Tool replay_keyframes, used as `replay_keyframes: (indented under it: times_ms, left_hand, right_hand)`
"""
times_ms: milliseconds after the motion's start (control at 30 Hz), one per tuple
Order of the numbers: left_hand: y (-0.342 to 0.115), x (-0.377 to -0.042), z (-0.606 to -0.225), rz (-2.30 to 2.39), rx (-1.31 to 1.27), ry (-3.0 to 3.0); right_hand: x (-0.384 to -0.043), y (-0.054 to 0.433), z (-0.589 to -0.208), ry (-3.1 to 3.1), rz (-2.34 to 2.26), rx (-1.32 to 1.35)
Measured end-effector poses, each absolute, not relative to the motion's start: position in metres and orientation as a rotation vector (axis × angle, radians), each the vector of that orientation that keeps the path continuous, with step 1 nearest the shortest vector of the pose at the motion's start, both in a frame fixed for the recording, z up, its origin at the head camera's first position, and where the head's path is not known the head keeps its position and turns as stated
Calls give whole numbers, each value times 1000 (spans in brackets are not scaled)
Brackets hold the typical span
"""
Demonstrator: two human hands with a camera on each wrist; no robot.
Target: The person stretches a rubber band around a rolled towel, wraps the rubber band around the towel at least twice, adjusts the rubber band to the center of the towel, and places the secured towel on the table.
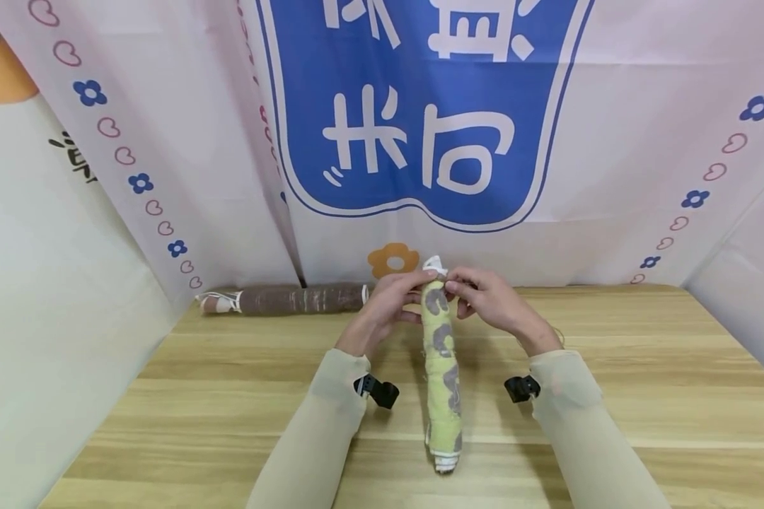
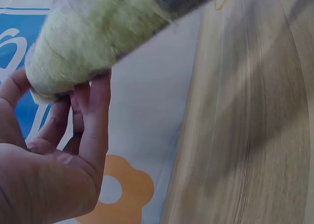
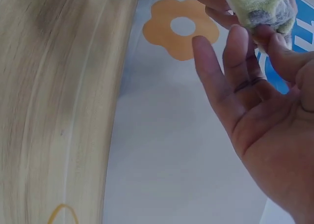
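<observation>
My long rolled fuzzy yellow-green cloth [image 1: 444, 367] bears grey blotches; I see a white-edged brown cylindrical roll [image 1: 299, 300], a tan wooden bench [image 1: 216, 396] with streaky grain, my cream fabric sleeves [image 1: 312, 431], and white characters [image 1: 371, 141] on a blue panel [image 1: 414, 78].

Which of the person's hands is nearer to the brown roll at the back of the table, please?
Left. The left hand is close to the brown roll's nearer end; the right hand is farther off, on the other side of the yellow roll.
</observation>
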State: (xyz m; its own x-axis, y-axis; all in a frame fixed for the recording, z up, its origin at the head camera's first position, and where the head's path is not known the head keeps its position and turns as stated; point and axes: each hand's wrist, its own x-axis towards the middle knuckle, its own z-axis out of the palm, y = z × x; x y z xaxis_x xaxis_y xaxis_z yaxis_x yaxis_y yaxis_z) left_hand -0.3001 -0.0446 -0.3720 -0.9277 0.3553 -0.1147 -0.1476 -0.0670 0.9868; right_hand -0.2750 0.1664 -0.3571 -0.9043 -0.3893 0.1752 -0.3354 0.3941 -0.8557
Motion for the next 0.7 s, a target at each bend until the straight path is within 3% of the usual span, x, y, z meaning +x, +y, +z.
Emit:
replay_keyframes:
  times_ms: [700]
  left_hand:
    - [-36, -296, -373, 2221, 21, 2068]
  right_hand:
    - [-271, 151, -362, 2735, -1537, -480]
